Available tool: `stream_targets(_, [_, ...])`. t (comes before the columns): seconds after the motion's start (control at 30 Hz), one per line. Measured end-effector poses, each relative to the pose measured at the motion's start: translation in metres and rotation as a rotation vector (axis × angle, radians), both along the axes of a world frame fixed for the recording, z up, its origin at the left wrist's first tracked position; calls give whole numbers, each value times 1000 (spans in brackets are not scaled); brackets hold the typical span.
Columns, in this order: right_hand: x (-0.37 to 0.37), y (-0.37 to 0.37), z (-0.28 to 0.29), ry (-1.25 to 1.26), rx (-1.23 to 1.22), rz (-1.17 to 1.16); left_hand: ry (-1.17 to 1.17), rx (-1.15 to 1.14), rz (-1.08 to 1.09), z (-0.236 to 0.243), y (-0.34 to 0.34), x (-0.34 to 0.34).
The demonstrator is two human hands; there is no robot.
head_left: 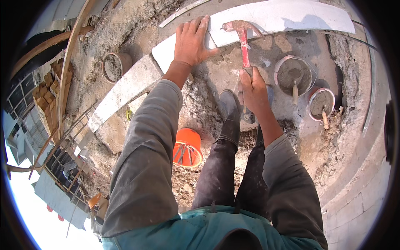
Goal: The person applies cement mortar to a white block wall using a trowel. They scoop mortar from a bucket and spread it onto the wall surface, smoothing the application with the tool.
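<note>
While crouched over the slabs: person in grey sleeves and dark trousers, rubber boot [230, 109] planted on rough mortar bed.
Left hand [192, 41]: flat, fingers spread, palm pressing the end of a white stone slab [283, 16] at its joint with the next slab [166, 52].
Right hand [253, 89]: closed round the red handle of a claw hammer [242, 37]; hammer head resting on the white slab edge, just beside the left fingertips.
Mortar pans: two round pans [294, 75] [321, 103] right of the hammer, each with a trowel inside.
Other: orange bucket [187, 148] by the left leg; grey pan [113, 66] at left, well apart.
</note>
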State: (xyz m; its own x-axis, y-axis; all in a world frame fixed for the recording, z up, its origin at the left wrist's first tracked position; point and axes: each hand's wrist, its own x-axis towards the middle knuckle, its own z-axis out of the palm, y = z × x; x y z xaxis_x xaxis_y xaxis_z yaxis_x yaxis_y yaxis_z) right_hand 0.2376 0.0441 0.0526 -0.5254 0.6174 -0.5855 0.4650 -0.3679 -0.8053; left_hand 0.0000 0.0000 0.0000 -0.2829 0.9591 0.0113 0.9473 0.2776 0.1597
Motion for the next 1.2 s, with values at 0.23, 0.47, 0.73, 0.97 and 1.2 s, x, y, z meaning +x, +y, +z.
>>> stream_targets(0.23, [-1,-13,2,9,148,-12,-5,92,-20,2,-7,6])
stream_targets(0.47, [-5,-16,-8,23,117,-35,0,53,-3,3,-4,6])
stream_targets(0.73, [-12,-12,0,-118,344,117,22,71,-4,1,-1,2])
stream_targets(0.97, [-9,3,11,-291,419,328,15,69,-6,-3,-11,1])
stream_targets(1.2, [-4,18,10,-326,480,478,7,174,9,5,-7,6])
